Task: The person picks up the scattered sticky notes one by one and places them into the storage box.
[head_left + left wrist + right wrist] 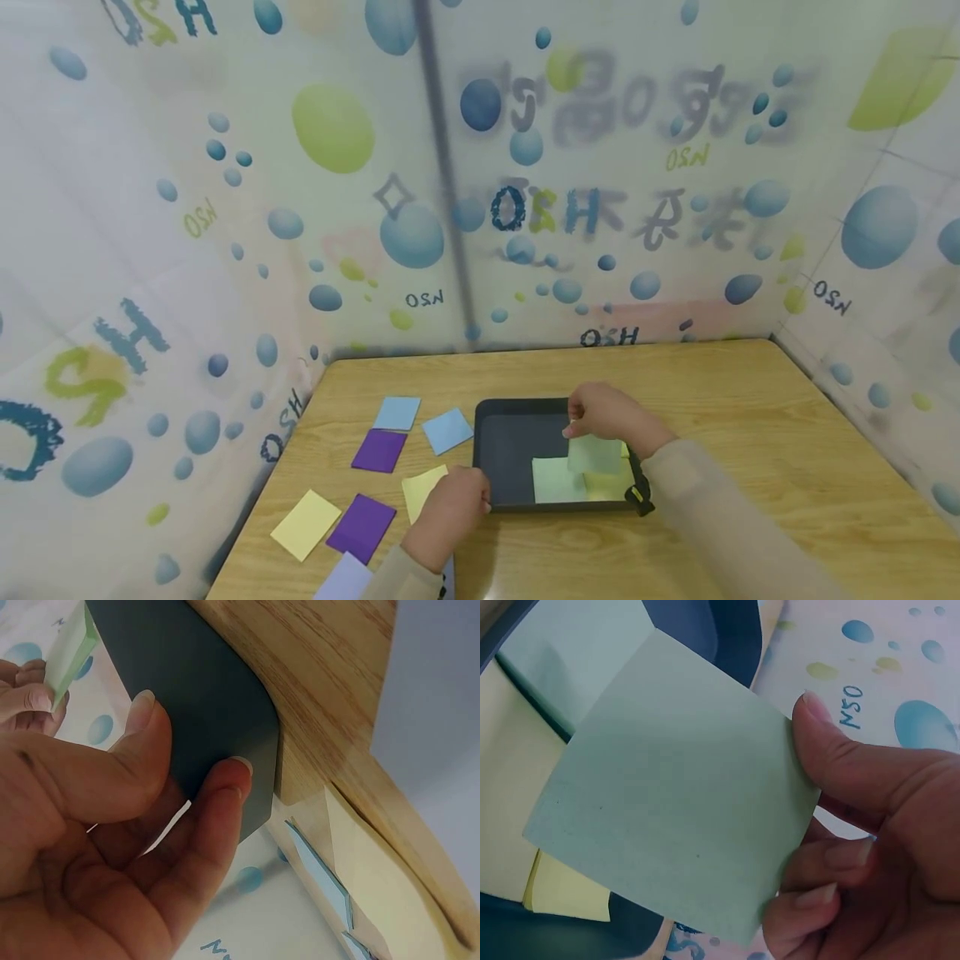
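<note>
My right hand [603, 410] pinches a light green sticky note pad [675, 787] by one edge, thumb on one side and fingers on the other. It hangs above the right part of a dark tray [510, 442]. In the tray, another light green pad [555, 481] lies beside yellow pads [611, 487], partly hidden by the held one. My left hand [457, 504] is at the tray's near left corner, fingers loosely curled. In the left wrist view its thumb and fingertips lie against or just before the tray's dark wall [202, 682]; nothing shows between them.
Left of the tray lie blue pads [447, 431], purple pads [378, 450], yellow pads [305, 525] and a lavender pad [345, 577]. A black-and-yellow item [639, 496] is at the tray's near right corner. A patterned curtain [555, 167] stands behind the wooden table [750, 467].
</note>
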`<action>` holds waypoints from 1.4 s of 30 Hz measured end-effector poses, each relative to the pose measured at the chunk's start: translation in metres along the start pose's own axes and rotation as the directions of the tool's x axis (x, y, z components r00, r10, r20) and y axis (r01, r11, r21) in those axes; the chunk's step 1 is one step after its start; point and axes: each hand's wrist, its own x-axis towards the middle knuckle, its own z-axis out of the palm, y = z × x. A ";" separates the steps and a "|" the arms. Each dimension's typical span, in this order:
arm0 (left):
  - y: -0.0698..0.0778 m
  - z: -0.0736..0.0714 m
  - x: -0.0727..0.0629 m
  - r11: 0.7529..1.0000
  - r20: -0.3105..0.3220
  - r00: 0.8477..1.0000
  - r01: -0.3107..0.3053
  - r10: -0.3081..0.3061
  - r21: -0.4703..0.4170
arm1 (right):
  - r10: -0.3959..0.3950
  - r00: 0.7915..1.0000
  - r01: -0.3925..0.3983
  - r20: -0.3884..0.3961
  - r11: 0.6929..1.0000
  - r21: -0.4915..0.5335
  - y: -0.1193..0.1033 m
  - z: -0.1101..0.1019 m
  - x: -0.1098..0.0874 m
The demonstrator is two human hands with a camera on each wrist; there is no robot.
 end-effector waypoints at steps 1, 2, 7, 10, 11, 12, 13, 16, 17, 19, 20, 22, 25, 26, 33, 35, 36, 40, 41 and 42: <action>0.000 0.000 0.000 1.000 0.001 1.000 0.000 0.000 0.001 | 0.003 1.000 -0.003 0.005 1.000 0.000 -0.002 0.002 0.002; -0.001 0.001 0.000 1.000 0.003 1.000 0.000 0.000 0.003 | 0.005 1.000 -0.005 0.009 1.000 0.001 -0.004 0.003 0.003; -0.001 0.001 0.001 1.000 0.000 1.000 -0.001 0.001 0.018 | 0.005 0.998 -0.006 0.055 1.000 0.006 -0.011 0.009 0.009; -0.001 0.001 0.001 1.000 0.002 1.000 0.002 -0.002 0.017 | -0.002 0.996 0.001 0.086 1.000 0.010 -0.012 0.010 0.012; -0.001 0.002 0.001 1.000 0.003 1.000 0.003 -0.003 0.017 | -0.003 0.995 0.002 0.095 1.000 0.009 -0.012 0.011 0.014; -0.002 0.002 0.002 1.000 0.006 1.000 0.005 -0.005 0.015 | -0.002 0.995 0.002 0.102 1.000 0.006 -0.011 0.011 0.015; -0.002 0.002 0.002 1.000 0.007 1.000 0.004 -0.004 0.015 | 0.000 0.994 0.000 0.109 1.000 0.007 -0.011 0.012 0.017; -0.002 0.002 0.002 1.000 0.009 1.000 0.003 -0.003 0.017 | 0.001 0.993 -0.001 0.121 1.000 0.003 -0.010 0.015 0.021; -0.002 0.003 0.002 1.000 0.008 1.000 0.002 -0.002 0.019 | -0.001 0.992 0.000 0.125 1.000 0.005 -0.010 0.016 0.023; -0.002 0.003 0.002 1.000 0.007 1.000 0.001 -0.001 0.018 | -0.009 0.991 0.008 0.133 1.000 0.002 -0.011 0.019 0.025; -0.002 0.003 0.002 1.000 0.006 1.000 0.001 -0.001 0.018 | -0.011 0.990 0.011 0.137 1.000 0.002 -0.012 0.021 0.026; -0.002 0.003 0.002 1.000 0.002 1.000 -0.001 0.001 0.019 | -0.014 0.988 0.013 0.154 1.000 0.010 -0.014 0.024 0.028; -0.002 0.002 0.002 1.000 -0.007 1.000 -0.004 0.004 0.019 | -0.009 0.984 0.007 0.176 1.000 0.011 -0.016 0.029 0.030; -0.002 0.002 0.002 1.000 -0.008 1.000 -0.005 0.005 0.017 | -0.010 0.983 0.007 0.181 1.000 0.015 -0.017 0.031 0.031; -0.003 0.002 0.000 1.000 -0.011 1.000 -0.019 0.019 0.022 | 0.018 0.971 -0.034 0.238 0.997 0.062 -0.020 0.042 0.036; -0.004 0.003 0.000 0.999 -0.015 1.000 -0.018 0.018 0.030 | 0.026 0.969 -0.043 0.247 0.997 0.064 -0.021 0.045 0.037; -0.004 0.003 0.000 0.999 -0.015 1.000 -0.016 0.016 0.034 | 0.027 0.969 -0.044 0.246 0.997 0.063 -0.021 0.047 0.037; -0.004 0.004 0.001 0.999 -0.007 1.000 -0.007 0.008 0.034 | 0.027 0.975 -0.036 0.221 0.999 0.036 -0.021 0.054 0.039; -0.004 0.004 0.001 1.000 -0.003 1.000 -0.006 0.006 0.030 | 0.031 0.977 -0.038 0.212 0.999 0.031 -0.020 0.055 0.039; -0.003 0.004 0.002 1.000 -0.001 1.000 -0.005 0.005 0.029 | 0.033 0.979 -0.039 0.203 0.999 0.026 -0.020 0.056 0.039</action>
